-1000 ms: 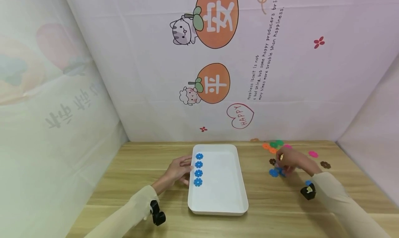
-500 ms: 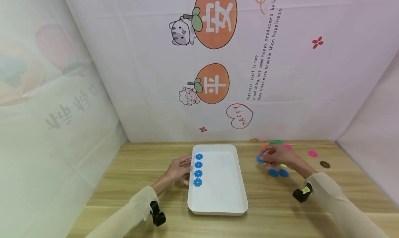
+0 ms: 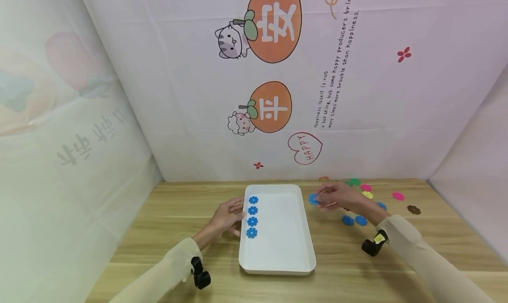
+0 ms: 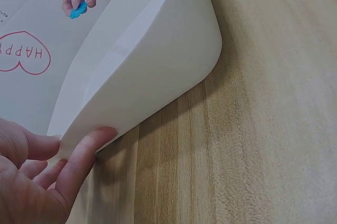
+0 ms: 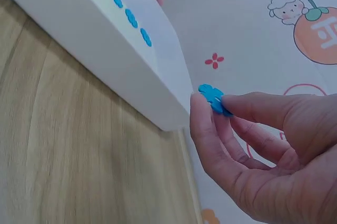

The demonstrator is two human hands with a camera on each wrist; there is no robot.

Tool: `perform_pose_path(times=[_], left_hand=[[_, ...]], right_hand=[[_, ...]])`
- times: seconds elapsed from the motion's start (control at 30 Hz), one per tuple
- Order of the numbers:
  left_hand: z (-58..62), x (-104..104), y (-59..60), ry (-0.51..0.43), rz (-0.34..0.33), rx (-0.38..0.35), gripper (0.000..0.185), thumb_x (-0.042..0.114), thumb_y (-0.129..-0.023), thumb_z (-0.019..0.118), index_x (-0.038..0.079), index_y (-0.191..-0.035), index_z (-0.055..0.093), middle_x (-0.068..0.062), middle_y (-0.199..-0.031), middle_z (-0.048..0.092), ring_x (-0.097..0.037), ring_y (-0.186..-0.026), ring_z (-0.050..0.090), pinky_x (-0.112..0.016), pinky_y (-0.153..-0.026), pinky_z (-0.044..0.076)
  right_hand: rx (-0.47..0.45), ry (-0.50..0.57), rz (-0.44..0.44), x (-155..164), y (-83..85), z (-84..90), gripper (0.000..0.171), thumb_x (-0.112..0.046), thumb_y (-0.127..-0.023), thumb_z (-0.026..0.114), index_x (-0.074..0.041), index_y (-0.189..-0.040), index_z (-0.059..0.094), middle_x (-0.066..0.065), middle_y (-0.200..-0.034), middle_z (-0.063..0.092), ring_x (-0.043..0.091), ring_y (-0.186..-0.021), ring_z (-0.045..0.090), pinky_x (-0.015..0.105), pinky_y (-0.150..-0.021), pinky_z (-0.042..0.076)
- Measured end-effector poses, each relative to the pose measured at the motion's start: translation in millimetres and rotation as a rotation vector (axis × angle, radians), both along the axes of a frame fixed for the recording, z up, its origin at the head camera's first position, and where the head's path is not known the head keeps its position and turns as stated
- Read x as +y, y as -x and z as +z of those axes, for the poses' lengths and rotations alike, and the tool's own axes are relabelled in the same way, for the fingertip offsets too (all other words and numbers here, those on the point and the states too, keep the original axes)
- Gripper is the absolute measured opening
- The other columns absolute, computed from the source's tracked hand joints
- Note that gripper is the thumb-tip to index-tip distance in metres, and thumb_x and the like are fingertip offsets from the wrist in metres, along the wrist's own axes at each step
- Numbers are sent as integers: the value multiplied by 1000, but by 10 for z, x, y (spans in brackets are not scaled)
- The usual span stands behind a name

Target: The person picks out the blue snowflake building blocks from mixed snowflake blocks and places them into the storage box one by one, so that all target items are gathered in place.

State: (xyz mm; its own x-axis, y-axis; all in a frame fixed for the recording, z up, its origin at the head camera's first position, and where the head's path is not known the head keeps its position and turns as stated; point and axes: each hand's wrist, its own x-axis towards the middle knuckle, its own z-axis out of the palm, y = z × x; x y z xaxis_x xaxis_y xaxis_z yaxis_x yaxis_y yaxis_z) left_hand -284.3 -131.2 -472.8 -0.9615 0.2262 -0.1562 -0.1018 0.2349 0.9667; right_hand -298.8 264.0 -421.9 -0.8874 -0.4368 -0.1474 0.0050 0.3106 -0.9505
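A blue flower-shaped plastic disc (image 5: 211,98) is pinched between the thumb and forefinger of my right hand (image 3: 339,196). That hand is in the air just right of the far right corner of a white rectangular tray (image 3: 283,245). My left hand (image 3: 226,217) grips the tray's left wall, its thumb at the rim and its fingers against the outside, as the left wrist view shows. Inside the tray, along its left side, several blue flower discs (image 3: 252,210) lie in a straight row.
Loose blue discs (image 3: 360,220) lie on the wooden table (image 3: 178,215) under the right forearm. Beyond them are a yellow disc (image 3: 367,195), pink discs (image 3: 398,196), a green disc (image 3: 355,181) and a brown disc (image 3: 414,210). A printed cloth (image 3: 198,131) walls the back.
My right hand picked a blue disc from the loose discs on the right and carried it left, close to the tray. The left hand has stayed at the tray wall.
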Motion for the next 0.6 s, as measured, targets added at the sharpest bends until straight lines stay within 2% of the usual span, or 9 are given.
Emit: perform_pose_path(times=[0.13,0.3,0.5,0.6], left_hand=[[-2,-4,0,-5,-1,-4,57,1,-100,65,5,-155,48,-28,-151,53,-41,-121,68,-39,-55,68],[-9,-10,0,-10,-6,-4,57,1,-101,65,4,-155,48,-28,-151,53,-41,-120,69,-40,-56,68],[-7,-13,5,-10,-11,-4,56,2,-101,65,4,-155,48,-28,-152,53,-39,-115,71,-40,-56,69],[-1,-12,3,-6,-12,-6,57,2,-101,64,4,-155,48,-28,-152,53,-37,-112,72,-39,-56,68]], right_hand=[[-26,36,7,-100,-4,14,35,-7,-105,61,18,-129,54,18,-107,73,29,-98,75,52,-95,65],[-37,21,13,-254,-23,72,36,-10,-104,65,14,-129,57,20,-111,71,34,-101,75,54,-98,63],[-42,36,35,-432,10,108,34,-6,-103,65,16,-128,58,20,-108,72,35,-100,75,55,-96,63],[-70,38,9,-524,28,109,32,-4,-102,65,15,-127,58,19,-106,72,37,-100,75,54,-94,64]])
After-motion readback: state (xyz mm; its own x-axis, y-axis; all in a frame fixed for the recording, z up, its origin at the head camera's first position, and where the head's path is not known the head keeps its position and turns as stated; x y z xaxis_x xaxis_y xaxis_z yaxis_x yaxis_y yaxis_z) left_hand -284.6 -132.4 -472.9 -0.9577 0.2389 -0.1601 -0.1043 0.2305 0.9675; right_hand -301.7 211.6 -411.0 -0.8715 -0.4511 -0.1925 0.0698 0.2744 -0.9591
